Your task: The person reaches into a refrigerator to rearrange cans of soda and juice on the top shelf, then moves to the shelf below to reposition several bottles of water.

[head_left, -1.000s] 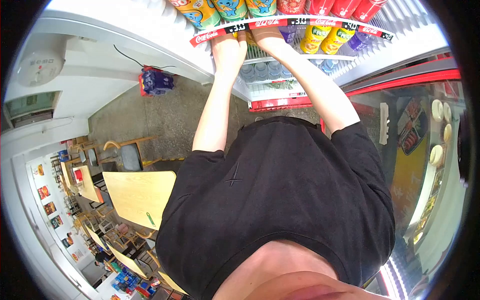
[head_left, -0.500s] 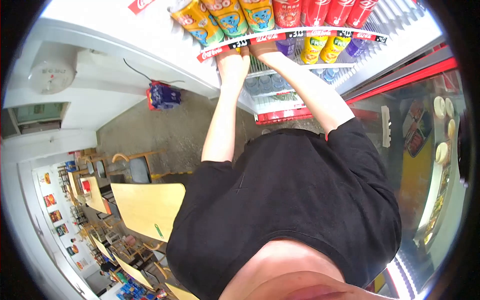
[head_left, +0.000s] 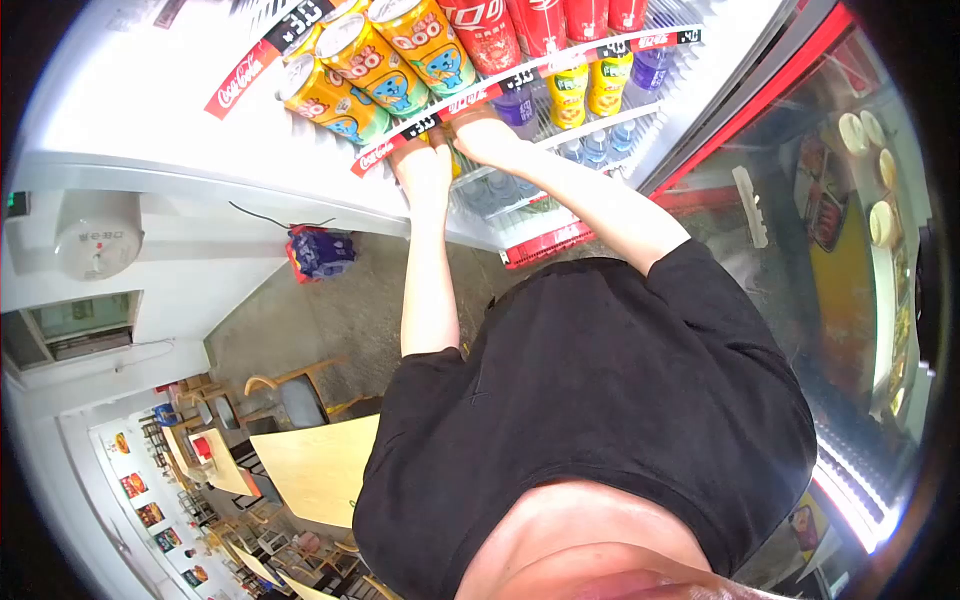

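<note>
White plastic and metal showed first, in a water heater [head_left: 98,240] at the left of the frame, with a pale wooden table [head_left: 322,465] and a dark-seated chair [head_left: 298,402] below it. Just left of the upper middle, a purple bundle [head_left: 325,253] lay near the foot of the wall. Orange cans [head_left: 368,62] stood along the fridge's top shelf in the upper left, behind a red price strip [head_left: 468,99]. The left hand [head_left: 424,167] reached beneath that strip, back of the hand toward the camera; its fingertips were hidden, so I could not tell whether they gripped anything. A bit of something yellow [head_left: 455,162] showed in the gap between the hands, just below the strip, and seemed to be what they were busy with. The right hand [head_left: 487,139] bent inward beside it, its fingers likewise lost behind the strip, their hold impossible to judge. Good work here, I judged, called for low wrists, clear of the strip, an even hold from both sides, and slow, straight movement, since a sideways nudge might have tipped the neighbours: a purple bottle [head_left: 515,112], then two yellow bottles [head_left: 568,98], toward the upper right. Farthest right, the red-edged fridge door [head_left: 742,102] stood open.
</note>
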A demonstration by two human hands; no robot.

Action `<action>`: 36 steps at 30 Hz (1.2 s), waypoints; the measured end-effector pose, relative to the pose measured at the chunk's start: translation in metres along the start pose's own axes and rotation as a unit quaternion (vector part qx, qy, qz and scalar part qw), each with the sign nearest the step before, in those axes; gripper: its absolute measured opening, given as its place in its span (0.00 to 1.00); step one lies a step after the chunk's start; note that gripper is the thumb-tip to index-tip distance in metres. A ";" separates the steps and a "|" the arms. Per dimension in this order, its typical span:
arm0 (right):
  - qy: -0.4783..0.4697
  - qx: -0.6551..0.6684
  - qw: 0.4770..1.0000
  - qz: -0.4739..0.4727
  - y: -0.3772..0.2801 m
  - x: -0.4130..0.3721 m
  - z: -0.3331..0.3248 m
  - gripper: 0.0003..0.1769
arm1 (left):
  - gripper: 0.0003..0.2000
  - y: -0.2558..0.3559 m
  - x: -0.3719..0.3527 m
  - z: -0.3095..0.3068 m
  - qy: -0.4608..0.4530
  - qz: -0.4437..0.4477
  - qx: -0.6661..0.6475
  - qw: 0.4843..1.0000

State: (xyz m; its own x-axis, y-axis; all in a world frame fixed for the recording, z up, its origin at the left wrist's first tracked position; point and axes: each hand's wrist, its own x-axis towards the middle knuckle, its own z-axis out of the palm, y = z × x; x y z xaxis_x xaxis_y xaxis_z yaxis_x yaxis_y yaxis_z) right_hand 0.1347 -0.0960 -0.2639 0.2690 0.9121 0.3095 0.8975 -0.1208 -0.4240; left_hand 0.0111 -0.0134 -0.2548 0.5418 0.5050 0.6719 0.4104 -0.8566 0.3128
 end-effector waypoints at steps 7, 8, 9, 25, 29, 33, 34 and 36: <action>0.127 0.145 0.981 0.010 -0.020 -0.069 -0.013 0.18 | 0.22 0.003 -0.003 -0.008 -0.017 0.021 0.014 1.000; 0.131 0.131 0.983 0.015 -0.012 -0.079 -0.012 0.18 | 0.21 0.000 -0.002 -0.004 -0.003 0.027 0.014 1.000; 0.135 0.118 0.984 0.020 -0.001 -0.090 -0.005 0.18 | 0.21 -0.001 -0.001 -0.002 0.012 0.033 0.014 0.999; 0.229 0.050 0.954 0.189 0.076 -0.097 0.056 0.52 | 0.18 0.010 0.002 -0.009 0.042 0.048 0.012 0.998; 0.236 0.077 0.940 0.233 0.065 -0.077 0.044 0.53 | 0.17 0.009 -0.001 -0.010 0.026 0.032 0.020 0.999; 0.258 0.114 0.931 0.233 0.071 -0.064 0.053 0.45 | 0.18 0.000 -0.002 -0.003 0.012 0.016 0.029 0.999; 0.263 0.104 0.933 0.224 0.074 -0.061 0.056 0.44 | 0.19 0.002 -0.003 -0.003 0.023 0.017 0.020 0.999; 0.260 0.103 0.936 0.213 0.080 -0.056 0.057 0.43 | 0.20 0.004 -0.003 -0.004 0.018 0.006 0.006 1.000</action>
State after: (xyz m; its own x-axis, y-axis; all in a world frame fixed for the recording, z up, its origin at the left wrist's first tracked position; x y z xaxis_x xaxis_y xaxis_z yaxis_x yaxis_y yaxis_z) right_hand 0.1719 -0.1340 -0.3637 0.7688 0.4779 0.4249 0.5983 -0.3030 -0.7418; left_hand 0.0083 -0.0191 -0.2534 0.5200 0.4903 0.6995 0.4123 -0.8612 0.2971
